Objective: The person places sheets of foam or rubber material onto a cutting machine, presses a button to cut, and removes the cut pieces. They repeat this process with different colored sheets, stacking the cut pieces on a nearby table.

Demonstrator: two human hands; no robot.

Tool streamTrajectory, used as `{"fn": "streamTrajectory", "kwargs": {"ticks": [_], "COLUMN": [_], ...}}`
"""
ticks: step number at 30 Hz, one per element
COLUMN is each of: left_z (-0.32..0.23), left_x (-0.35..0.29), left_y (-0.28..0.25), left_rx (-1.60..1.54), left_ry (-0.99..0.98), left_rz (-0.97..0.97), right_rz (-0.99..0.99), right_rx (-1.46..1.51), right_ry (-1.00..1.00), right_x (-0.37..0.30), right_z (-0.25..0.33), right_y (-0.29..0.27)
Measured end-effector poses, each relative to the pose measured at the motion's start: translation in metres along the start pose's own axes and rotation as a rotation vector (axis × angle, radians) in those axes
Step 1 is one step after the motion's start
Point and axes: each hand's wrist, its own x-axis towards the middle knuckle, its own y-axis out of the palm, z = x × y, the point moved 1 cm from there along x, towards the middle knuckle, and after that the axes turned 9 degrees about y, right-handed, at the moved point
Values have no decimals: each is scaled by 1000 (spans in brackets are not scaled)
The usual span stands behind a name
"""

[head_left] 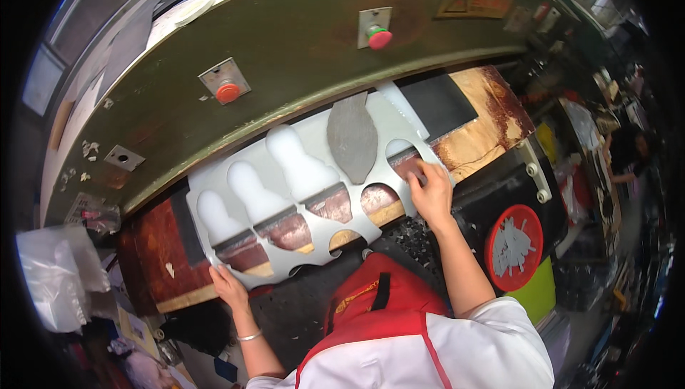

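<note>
A light grey sheet point(387, 121) with sole-shaped cut-outs spans the work surface in front of me. My left hand point(228, 286) grips its near left corner, the fingers closed on the edge. At the right end, my right hand point(434, 193) has its thumb and fingers bent together on the sheet's rim beside a cut-out. A darker grey sole-shaped piece point(352, 138) lies on the sheet, toward the far edge. White board point(296, 164) shows through the far parts of the holes, and worn reddish-brown board point(331, 205) through the nearer parts.
Behind the sheet stands a green machine beam point(300, 57) with a red push button point(227, 92) and a green-ringed one point(379, 37). A red bowl point(491, 260) of grey scraps sits at right, above a lime-green box point(534, 294). Clear plastic bags point(61, 275) hang at left.
</note>
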Motion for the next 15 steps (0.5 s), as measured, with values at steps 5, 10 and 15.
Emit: {"fn": "streamTrajectory", "kwargs": {"ticks": [5,10,15], "left_z": [1,4,-47], "left_x": [-36,-60,-51], "left_y": [-27,-49,-33], "left_rx": [-256,-278,-150], "left_ry": [-214,-241,-76], "left_rz": [47,-87,-180], "right_rz": [340,257,347], "right_rx": [-79,-1,323], "right_ry": [28,80,210], "right_x": [-12,-49,-63], "right_z": [48,54,26], "right_y": [28,35,-7]}}
